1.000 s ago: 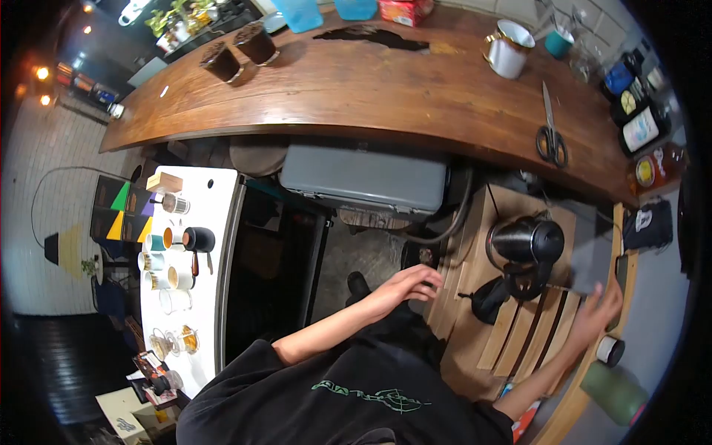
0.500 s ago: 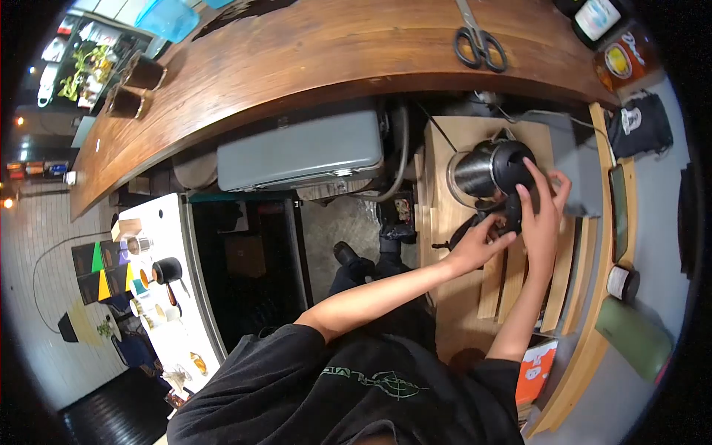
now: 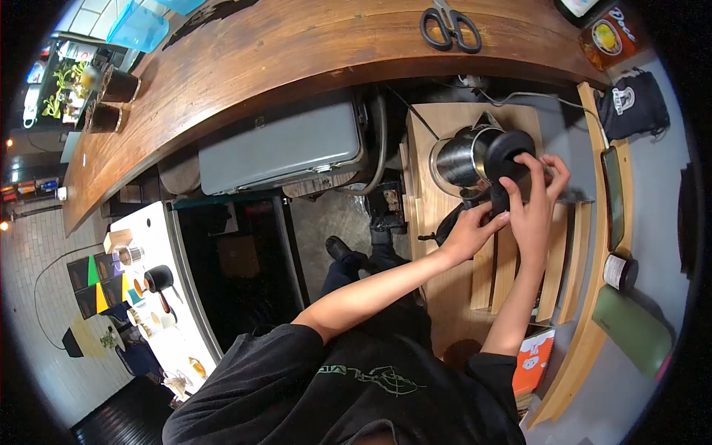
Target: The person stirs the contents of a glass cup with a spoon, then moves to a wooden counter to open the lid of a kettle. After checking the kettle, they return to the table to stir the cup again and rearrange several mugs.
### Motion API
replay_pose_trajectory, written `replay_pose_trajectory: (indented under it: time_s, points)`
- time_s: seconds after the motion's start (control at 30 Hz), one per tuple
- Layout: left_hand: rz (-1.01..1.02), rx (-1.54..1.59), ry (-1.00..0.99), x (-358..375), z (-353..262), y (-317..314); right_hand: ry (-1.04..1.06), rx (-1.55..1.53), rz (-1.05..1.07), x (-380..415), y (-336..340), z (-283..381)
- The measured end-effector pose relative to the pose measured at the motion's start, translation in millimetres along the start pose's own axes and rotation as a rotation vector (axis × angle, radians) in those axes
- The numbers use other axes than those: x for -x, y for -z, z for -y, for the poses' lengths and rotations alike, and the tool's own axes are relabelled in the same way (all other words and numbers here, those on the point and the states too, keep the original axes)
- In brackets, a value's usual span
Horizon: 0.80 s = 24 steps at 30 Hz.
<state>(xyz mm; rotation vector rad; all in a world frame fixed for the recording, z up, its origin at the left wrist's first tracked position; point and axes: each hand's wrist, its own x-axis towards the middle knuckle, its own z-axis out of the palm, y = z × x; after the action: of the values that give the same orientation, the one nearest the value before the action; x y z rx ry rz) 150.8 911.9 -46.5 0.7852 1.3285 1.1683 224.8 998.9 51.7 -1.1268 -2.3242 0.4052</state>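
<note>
A steel and black kettle stands on a round base on the wooden shelf unit. Its black lid looks tilted up from the steel body. My left hand is closed around the lower part of the black handle, its thumb and fingertips close together. My right hand has its thumb and index finger at the lid and the top of the handle, with the other fingers curled and raised. The inside of the kettle is hidden. A small black pouch-like item lies beside the left hand.
Black scissors lie on the wooden counter above the shelf. A grey metal case sits under the counter. At the right are a phone, a jar and a green case. A white table holds cups.
The view has shifted, so the surroundings sit further left. The lid now looks raised from the kettle body, and my right hand has moved with it. My left hand stays at the handle.
</note>
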Motion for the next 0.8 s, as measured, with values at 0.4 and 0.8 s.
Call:
replay_pose_trajectory:
  time_s: [0.4, 0.8]
  points:
    - [-0.123, 0.135, -0.033, 9.4, 6.6, -7.8, 0.116, -0.107, -0.279, 25.9, -11.8, 10.6]
    - [-0.145, 0.159, -0.139, 5.8, 18.4, -11.9, -0.075, -0.050, -0.388, 15.4, -20.5, 34.7]
